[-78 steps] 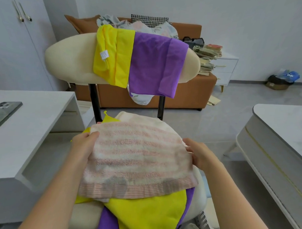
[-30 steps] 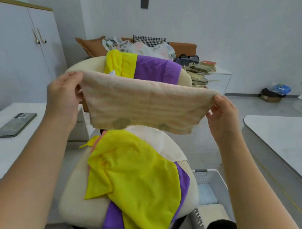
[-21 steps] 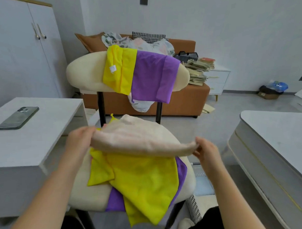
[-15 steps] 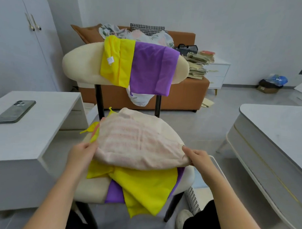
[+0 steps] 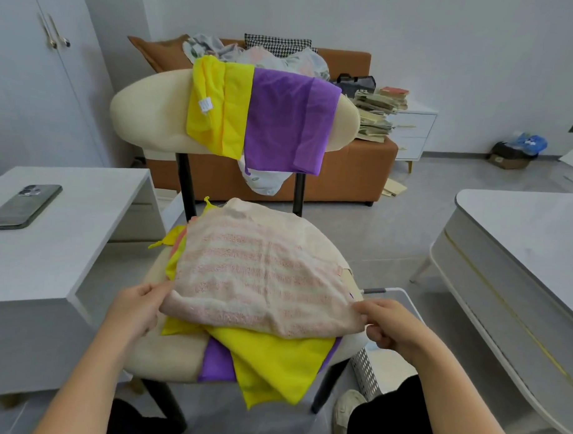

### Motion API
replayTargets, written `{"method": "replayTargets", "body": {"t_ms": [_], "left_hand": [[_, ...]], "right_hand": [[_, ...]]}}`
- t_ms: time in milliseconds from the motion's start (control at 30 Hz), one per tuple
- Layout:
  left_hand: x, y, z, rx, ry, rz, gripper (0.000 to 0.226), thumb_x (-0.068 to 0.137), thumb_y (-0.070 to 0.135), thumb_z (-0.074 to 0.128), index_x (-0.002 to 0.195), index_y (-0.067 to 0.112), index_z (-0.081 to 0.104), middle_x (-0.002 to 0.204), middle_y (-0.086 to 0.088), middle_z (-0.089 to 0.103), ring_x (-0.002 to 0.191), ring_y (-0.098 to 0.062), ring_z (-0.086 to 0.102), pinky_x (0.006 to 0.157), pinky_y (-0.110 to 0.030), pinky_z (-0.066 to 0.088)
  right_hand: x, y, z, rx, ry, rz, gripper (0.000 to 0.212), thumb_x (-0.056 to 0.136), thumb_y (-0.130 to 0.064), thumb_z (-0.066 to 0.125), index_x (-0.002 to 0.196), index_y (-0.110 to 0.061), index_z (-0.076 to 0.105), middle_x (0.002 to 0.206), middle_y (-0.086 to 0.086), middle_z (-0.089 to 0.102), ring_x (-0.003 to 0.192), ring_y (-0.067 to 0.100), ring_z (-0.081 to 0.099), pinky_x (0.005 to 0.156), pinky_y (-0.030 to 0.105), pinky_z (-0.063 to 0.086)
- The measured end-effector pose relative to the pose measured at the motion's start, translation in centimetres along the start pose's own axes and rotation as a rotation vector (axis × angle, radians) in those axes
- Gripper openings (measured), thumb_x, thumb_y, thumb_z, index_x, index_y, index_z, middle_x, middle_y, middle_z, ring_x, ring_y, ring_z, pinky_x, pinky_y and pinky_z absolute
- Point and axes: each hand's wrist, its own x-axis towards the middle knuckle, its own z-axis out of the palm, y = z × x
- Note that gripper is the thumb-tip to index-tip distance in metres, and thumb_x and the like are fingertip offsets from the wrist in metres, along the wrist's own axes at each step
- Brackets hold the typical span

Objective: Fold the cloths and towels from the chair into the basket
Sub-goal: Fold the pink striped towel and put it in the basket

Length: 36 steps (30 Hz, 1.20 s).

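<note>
Single head-worn view, forward and down, close over the chair [image 5: 146, 114].

Between your left hand [image 5: 135, 309] and right hand [image 5: 388, 324], the towel [image 5: 260, 274] covers the heaped seat. Ahead of them the chair back [image 5: 146, 114], draped with cloths [image 5: 282, 119], blocks a forward reach. Left of your left hand, open floor runs to the table [image 5: 66, 241]. The basket [image 5: 366, 372] stands just right of your right hand.

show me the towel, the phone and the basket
towel [image 5: 260, 271]: head view, middle of its striped top
phone [image 5: 24, 206]: head view, middle of its back
basket [image 5: 366, 370]: head view, its perforated side wall
</note>
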Motion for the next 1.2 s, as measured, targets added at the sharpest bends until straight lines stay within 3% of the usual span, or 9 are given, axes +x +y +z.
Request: {"method": "replayTargets", "body": {"t_ms": [167, 367, 467, 567, 733, 833, 933, 1033, 1200], "left_hand": [[0.0, -0.2, -0.4, -0.011, 0.036, 0.044, 0.026, 0.088, 0.015, 0.057, 0.067, 0.000, 0.056, 0.040, -0.006, 0.040, 0.045, -0.020, 0.034, 0.049, -0.026, 0.026], [-0.5, 0.2, -0.7, -0.006, 0.108, 0.110, 0.026, 0.083, 0.018, 0.050, 0.063, 0.003, 0.054, 0.054, -0.014, 0.056, 0.050, -0.026, 0.046, 0.058, -0.031, 0.038], [-0.4, 0.1, -0.8, 0.062, 0.086, 0.090, 0.032, 0.076, 0.030, 0.053, 0.064, 0.001, 0.055, 0.050, -0.012, 0.057, 0.049, -0.025, 0.046, 0.057, -0.031, 0.039], [-0.1, -0.4, -0.8, 0.167, 0.015, 0.035, 0.030, 0.084, 0.022, 0.060, 0.061, 0.002, 0.056, 0.047, -0.010, 0.056, 0.051, -0.025, 0.050, 0.058, -0.031, 0.041], [-0.8, 0.5, -1.1, 0.285, -0.048, -0.012, 0.031, 0.065, 0.034, 0.058, 0.057, 0.005, 0.056, 0.047, -0.009, 0.061, 0.060, -0.033, 0.063, 0.068, -0.039, 0.052], [-1.5, 1.1, -1.1, 0.363, -0.070, 0.014, 0.028, 0.052, 0.037, 0.047, 0.054, 0.009, 0.048, 0.052, -0.009, 0.056, 0.061, -0.031, 0.058, 0.058, -0.032, 0.040], [-1.7, 1.2, -1.0, 0.430, -0.086, 0.048, 0.033, 0.064, 0.038, 0.060, 0.058, 0.012, 0.040, 0.057, -0.008, 0.046, 0.055, -0.024, 0.043, 0.052, -0.031, 0.025], [-1.0, 0.3, -0.9, 0.455, -0.080, 0.049, 0.023, 0.077, 0.009, 0.066, 0.061, 0.009, 0.050, 0.060, -0.008, 0.052, 0.056, -0.023, 0.046, 0.054, -0.030, 0.031], [-0.6, -0.2, -1.1, 0.493, -0.066, 0.060, 0.028, 0.076, 0.000, 0.062, 0.058, 0.010, 0.043, 0.059, -0.007, 0.046, 0.056, -0.022, 0.041, 0.053, -0.030, 0.026]], "right_hand": [[0.1, 0.5, -0.7, 0.004, -0.097, 0.008, 0.029, 0.088, -0.013, 0.059, 0.066, -0.018, 0.041, 0.050, -0.007, 0.035, 0.040, 0.009, 0.032, 0.039, 0.016, 0.021], [-0.5, 0.7, -0.9, -0.119, -0.264, 0.076, 0.015, 0.062, -0.018, 0.058, 0.073, -0.013, 0.049, 0.067, 0.006, 0.053, 0.052, 0.013, 0.061, 0.041, 0.016, 0.031], [-0.6, 0.9, -0.8, -0.209, -0.288, 0.130, 0.015, 0.073, -0.021, 0.063, 0.078, -0.015, 0.050, 0.077, 0.006, 0.055, 0.062, 0.014, 0.067, 0.044, 0.015, 0.032], [-0.6, 1.0, -0.6, -0.269, -0.224, 0.145, 0.023, 0.089, -0.024, 0.059, 0.069, -0.019, 0.048, 0.067, -0.001, 0.057, 0.063, 0.016, 0.067, 0.044, 0.016, 0.032], [-0.9, 0.8, -0.3, -0.332, -0.230, 0.158, 0.025, 0.088, -0.011, 0.051, 0.064, -0.019, 0.046, 0.063, -0.002, 0.058, 0.072, 0.017, 0.070, 0.046, 0.015, 0.034], [-1.1, 0.7, -0.1, -0.349, -0.270, 0.174, 0.025, 0.086, -0.008, 0.051, 0.064, -0.019, 0.046, 0.065, -0.002, 0.062, 0.077, 0.017, 0.071, 0.048, 0.014, 0.039], [-1.1, 0.8, -0.1, -0.374, -0.303, 0.176, 0.024, 0.084, -0.006, 0.056, 0.064, -0.018, 0.049, 0.064, -0.004, 0.065, 0.078, 0.015, 0.070, 0.052, 0.014, 0.043], [-1.2, 1.0, -0.2, -0.395, -0.319, 0.166, 0.011, 0.086, -0.013, 0.061, 0.076, -0.017, 0.057, 0.074, -0.003, 0.067, 0.074, 0.010, 0.070, 0.054, 0.015, 0.044], [-0.9, 1.1, -0.3, -0.392, -0.332, 0.169, 0.015, 0.089, -0.012, 0.059, 0.074, -0.015, 0.056, 0.071, -0.004, 0.066, 0.072, 0.009, 0.070, 0.054, 0.015, 0.045]]}}
